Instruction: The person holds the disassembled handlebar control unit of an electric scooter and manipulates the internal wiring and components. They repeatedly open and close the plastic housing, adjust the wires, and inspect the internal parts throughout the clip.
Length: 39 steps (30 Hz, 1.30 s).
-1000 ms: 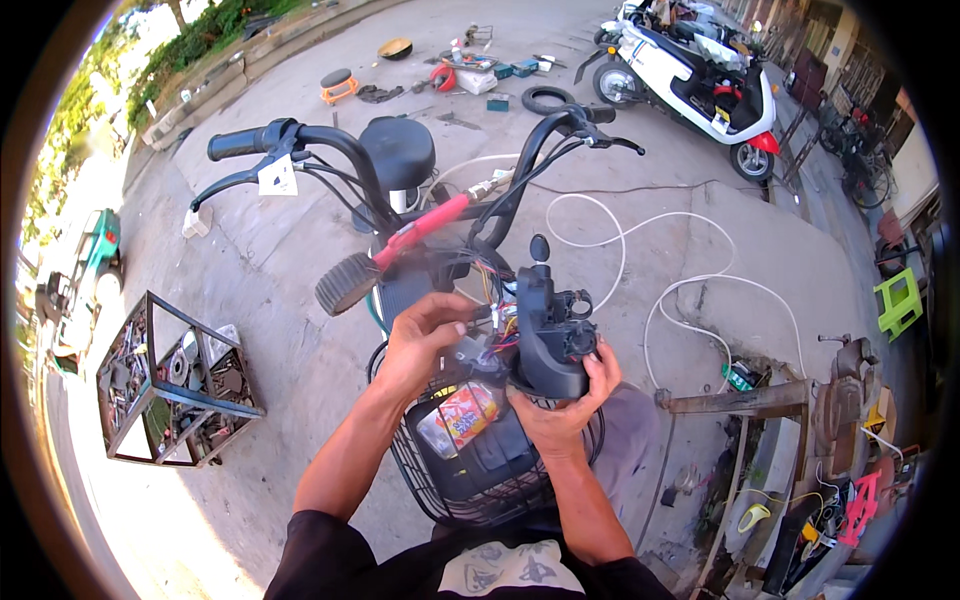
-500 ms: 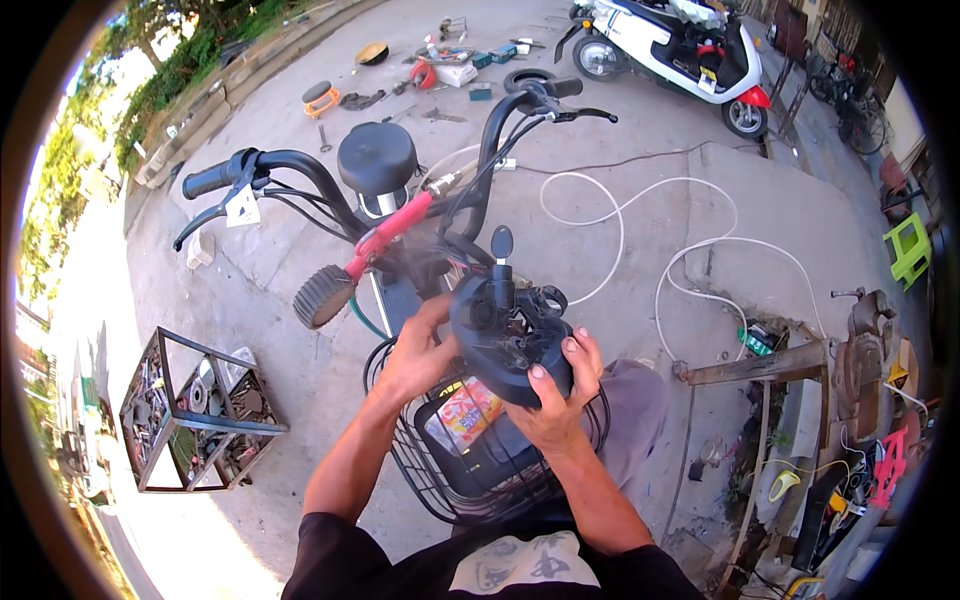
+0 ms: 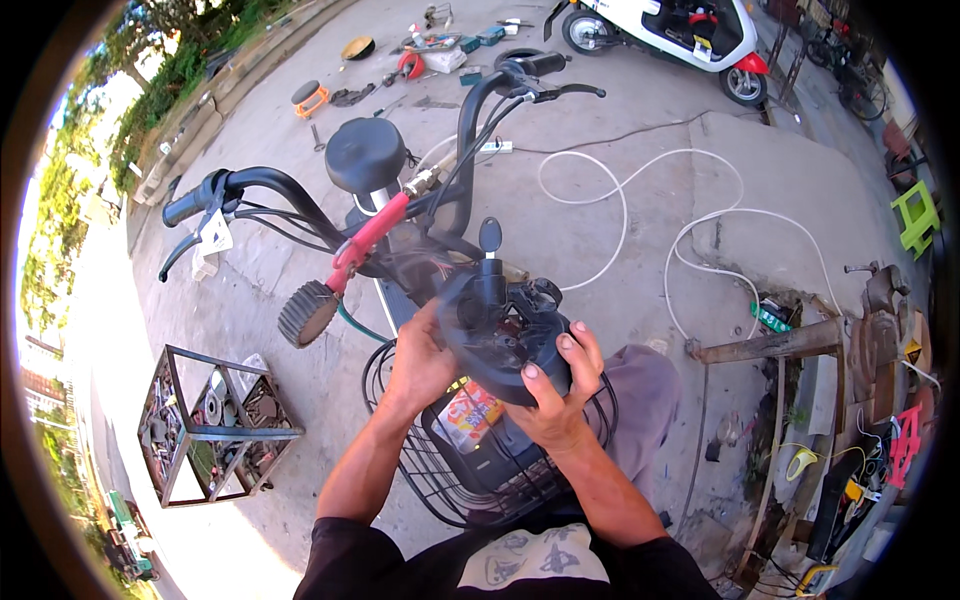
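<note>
black housing now tilts nearer, its key sticking up | left hand shifts onto its left side | right hand now cups it from below

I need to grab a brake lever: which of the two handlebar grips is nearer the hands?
The left grip, beside the white tag; the right grip sits farther up, toward the white scooter.

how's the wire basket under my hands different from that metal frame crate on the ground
The wire basket is round-cornered black mesh mounted on the bike; the metal frame crate is a boxy open frame standing on the concrete. The basket holds a colourful packet; the crate holds grey metal parts. Both are open-topped.
</note>
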### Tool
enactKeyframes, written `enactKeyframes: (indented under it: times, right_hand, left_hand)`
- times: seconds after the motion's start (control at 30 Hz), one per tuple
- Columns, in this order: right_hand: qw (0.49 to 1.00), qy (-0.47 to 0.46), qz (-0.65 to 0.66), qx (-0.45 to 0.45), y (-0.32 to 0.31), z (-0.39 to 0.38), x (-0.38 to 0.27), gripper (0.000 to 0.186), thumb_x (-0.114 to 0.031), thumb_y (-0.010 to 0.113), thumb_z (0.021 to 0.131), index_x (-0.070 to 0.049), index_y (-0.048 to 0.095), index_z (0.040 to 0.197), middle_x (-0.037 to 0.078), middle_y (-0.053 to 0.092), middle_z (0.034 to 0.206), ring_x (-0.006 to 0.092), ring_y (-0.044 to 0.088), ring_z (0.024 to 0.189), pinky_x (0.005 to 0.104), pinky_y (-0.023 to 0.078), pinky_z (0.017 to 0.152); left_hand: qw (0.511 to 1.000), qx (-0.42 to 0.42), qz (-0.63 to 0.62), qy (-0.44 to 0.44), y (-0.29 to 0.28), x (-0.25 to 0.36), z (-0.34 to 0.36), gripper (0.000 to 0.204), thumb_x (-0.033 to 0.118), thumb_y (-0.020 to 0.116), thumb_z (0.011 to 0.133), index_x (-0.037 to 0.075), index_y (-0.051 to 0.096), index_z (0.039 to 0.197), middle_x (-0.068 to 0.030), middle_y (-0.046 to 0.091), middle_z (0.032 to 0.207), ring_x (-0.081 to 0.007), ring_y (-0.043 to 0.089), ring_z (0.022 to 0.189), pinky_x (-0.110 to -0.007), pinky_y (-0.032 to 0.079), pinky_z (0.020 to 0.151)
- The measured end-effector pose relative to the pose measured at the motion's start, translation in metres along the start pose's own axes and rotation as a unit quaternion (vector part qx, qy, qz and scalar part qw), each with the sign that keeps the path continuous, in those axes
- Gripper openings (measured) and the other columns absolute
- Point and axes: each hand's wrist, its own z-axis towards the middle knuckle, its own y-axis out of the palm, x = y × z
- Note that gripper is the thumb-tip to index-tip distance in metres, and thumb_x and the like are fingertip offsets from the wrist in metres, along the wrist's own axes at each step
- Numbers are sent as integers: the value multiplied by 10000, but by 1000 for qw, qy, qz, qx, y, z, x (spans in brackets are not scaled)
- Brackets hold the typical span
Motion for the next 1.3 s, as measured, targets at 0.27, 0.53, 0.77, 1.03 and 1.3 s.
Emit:
enactKeyframes:
  times: [0.27, 0.53, 0.77, 1.03, 1.3]
  right_hand:
    - [1000, 12, -6, -19, -2, 4, -1, 971, -111, 1021, 688, -210, 455, 1471, 209, 408, 1519, 507, 492, 1419, 621, 454, 1170]
    - [988, 137, 76, -14, 0, -2, 3, 1103, 22, 962, 618, -138, 367, 1533, 218, 326, 1584, 439, 402, 1512, 568, 404, 1249]
    - [973, 199, 116, -15, 2, 7, -1, 1176, 85, 945, 596, -89, 326, 1581, 190, 351, 1577, 347, 407, 1509, 454, 424, 1237]
    - [924, 323, 206, -3, 12, 2, 0, 1123, 103, 901, 674, -64, 306, 1613, 153, 393, 1580, 262, 471, 1454, 395, 410, 1242]
    - [865, 403, 296, 27, 23, 13, -15, 1087, 128, 883, 691, -56, 306, 1594, 157, 405, 1582, 266, 492, 1444, 395, 415, 1233]
  left_hand:
    - [998, 1, -65, 13, -2, -15, 4, 517, -38, 757, 983, -15, 618, 1481, -56, 751, 1333, -107, 656, 1195, -290, 531, 1038]
    - [995, -5, -103, -11, -7, -25, 6, 372, -27, 772, 1002, -28, 655, 1355, -57, 798, 1204, -79, 689, 1122, -258, 567, 984]
    - [991, -1, -134, -3, -7, -16, 3, 333, 9, 779, 1012, -31, 670, 1324, -87, 808, 1215, -96, 711, 1124, -269, 571, 1005]
    - [998, 15, -32, 57, -13, -19, 4, 363, 64, 765, 1030, -6, 683, 1376, -97, 798, 1244, -145, 724, 1164, -322, 562, 1014]
    - [996, 65, 15, 53, -16, -21, 5, 315, 99, 719, 1058, -2, 698, 1355, -85, 757, 1249, -184, 710, 1144, -351, 550, 1035]
